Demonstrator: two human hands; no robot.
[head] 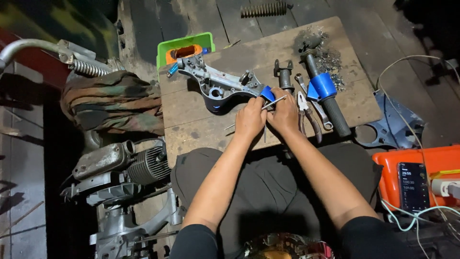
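Both hands meet at the near edge of the worn wooden board surface (pixel 201 120), close to the person's lap. The left hand (pixel 249 120) and the right hand (pixel 283 114) are closed together around a thin, shiny metal rod (pixel 274 102), which sticks out up and to the right between them; a second thin piece hangs down below the fingers, too small to tell what it is.

Just above the knuckles lies a grey cast-metal housing with blue trim (pixel 218 86), nearly touching the left hand.

To do this work well, I judge the rod should be kept steady by one hand while the other guides it. Both forearms come in from below and converge, wrists fairly straight, fingers curled inward.
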